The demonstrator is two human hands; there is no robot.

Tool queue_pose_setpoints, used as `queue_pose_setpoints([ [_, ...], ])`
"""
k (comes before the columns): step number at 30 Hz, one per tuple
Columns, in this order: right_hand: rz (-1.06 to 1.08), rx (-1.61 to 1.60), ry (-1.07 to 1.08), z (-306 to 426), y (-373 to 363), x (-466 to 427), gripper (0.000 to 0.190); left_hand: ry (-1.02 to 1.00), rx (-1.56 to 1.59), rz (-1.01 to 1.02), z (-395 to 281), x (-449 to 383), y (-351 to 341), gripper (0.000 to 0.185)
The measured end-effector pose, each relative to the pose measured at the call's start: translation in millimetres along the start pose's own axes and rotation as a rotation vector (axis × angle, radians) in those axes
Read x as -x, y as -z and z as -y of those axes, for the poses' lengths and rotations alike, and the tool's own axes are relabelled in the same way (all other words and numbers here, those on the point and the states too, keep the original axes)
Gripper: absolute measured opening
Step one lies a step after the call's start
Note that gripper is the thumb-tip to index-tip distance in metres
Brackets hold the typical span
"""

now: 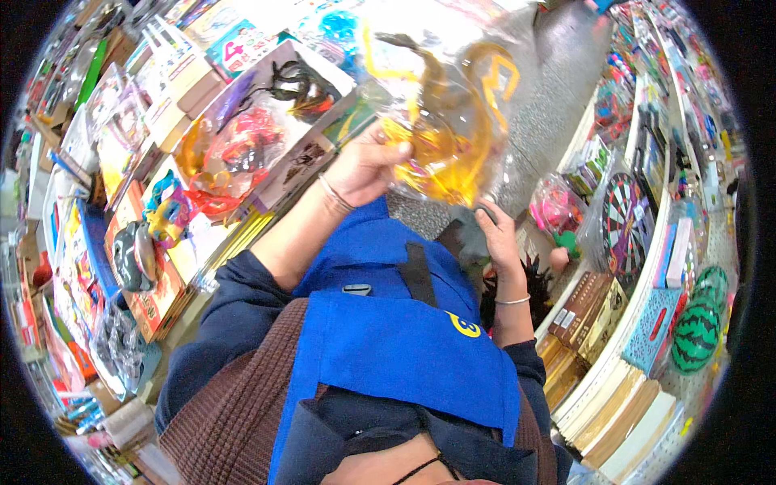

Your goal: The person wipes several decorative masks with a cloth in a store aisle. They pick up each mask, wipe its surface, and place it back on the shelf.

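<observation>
My left hand (pixel 367 160) grips the edge of a clear plastic bag (pixel 445 139) that holds shiny yellow and gold items; exactly what they are cannot be told. The bag is raised in front of me over the aisle floor. By its lower right corner is my right hand (pixel 500 233), its thumb and fingers near or on the bag's edge; whether they touch it is unclear. To the left, an open box (pixel 291 160) contains red and orange items in clear wrap and a black item with orange parts. Beside the box lie a blue and yellow mask (pixel 167 209) and a black mask (pixel 134 257).
Packed goods fill a display on the left, with stacked boxes (pixel 188 79) near the open box. Shelves on the right hold a dartboard (pixel 627 224), brown cartons (pixel 582 315), a light-blue basket (pixel 652 327) and green striped balls (pixel 697 333). Grey floor (pixel 539 121) runs between them.
</observation>
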State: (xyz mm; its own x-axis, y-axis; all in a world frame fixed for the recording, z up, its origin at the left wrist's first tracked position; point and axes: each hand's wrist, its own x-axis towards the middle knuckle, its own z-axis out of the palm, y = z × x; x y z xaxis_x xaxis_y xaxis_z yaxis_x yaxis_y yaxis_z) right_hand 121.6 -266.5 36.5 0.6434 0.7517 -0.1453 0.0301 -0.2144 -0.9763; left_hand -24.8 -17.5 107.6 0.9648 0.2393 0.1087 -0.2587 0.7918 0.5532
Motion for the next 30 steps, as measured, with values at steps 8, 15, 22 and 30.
queue_pose_setpoints([
  [8,0.075,-0.782,-0.091,45,-36,2,0.056,0.091,0.07,-0.025,16,-6,5,0.051],
  [15,0.023,-0.781,-0.106,62,-50,-4,0.046,0.068,0.02,-0.048,17,-5,13,0.053],
  [22,-0.049,-0.829,-0.113,60,-52,-1,0.038,0.068,0.119,-0.097,47,3,15,0.059],
  [30,0.049,-0.88,-0.157,43,-58,-1,0.044,0.233,-0.086,-0.017,75,8,-1,0.057],
])
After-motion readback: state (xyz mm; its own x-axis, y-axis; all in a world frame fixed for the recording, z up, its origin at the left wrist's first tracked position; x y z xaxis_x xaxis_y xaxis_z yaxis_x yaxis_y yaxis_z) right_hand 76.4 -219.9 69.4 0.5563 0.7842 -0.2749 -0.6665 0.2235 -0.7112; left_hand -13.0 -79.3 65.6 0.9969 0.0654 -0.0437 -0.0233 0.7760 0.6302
